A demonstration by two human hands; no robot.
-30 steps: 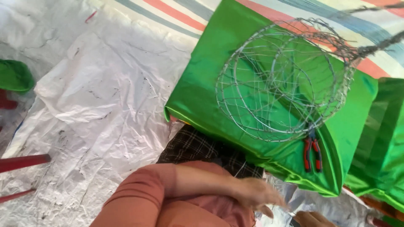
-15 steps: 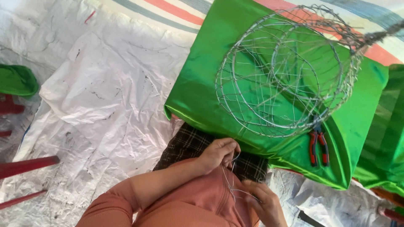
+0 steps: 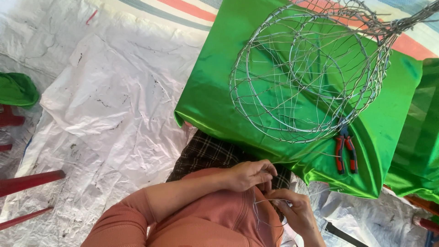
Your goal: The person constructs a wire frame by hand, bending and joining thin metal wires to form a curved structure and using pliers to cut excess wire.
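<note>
Thin wire point(image 3: 263, 206) pinched in my left hand point(image 3: 249, 174) and right hand point(image 3: 295, 211), below the wire frame point(image 3: 311, 73); I'd bend slowly, gripping close.

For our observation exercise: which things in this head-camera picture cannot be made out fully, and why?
- Thin wire between left hand and right hand: too fine to trace.
- Right hand's wrist: cut by bottom edge.
- Wire frame: top cut by upper edge.
- Pliers: jaws tangled behind the frame's wires.
- Green cloth: hides whatever it covers.
</note>
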